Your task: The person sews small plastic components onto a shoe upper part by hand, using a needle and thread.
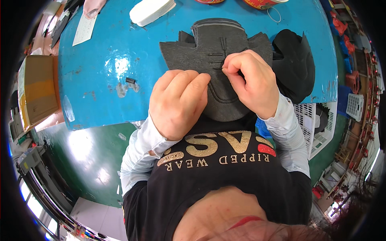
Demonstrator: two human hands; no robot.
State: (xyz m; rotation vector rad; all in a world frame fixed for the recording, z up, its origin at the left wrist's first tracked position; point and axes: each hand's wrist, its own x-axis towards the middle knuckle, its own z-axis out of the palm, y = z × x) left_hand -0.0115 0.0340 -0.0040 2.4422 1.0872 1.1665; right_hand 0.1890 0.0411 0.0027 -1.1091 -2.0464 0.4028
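A dark grey, stiff-looking cut panel [181, 56] lies on the near edge of the blue table [100, 100], with layers of similar material under it. Its face carries several short dark lines and a curved raised seam. My right hand [255, 80] is closed in a pinch over those lines; whatever its fingertips hold is too small to make out. Curled in beside the curved seam, my left hand [177, 102] has its fingertips pressed together at the panel's surface. Its thumb is mostly hidden, and I cannot see what it grips. Black curved pieces [295, 64] lie to the right of the panel.
A white block [150, 11] and a red patterned container [263, 3] stand at the far side. Paper [85, 29] lies far left, a small black piece [130, 80] left of my hands. A cardboard box [38, 88] is beyond the left edge; a white basket [323, 134] sits below right.
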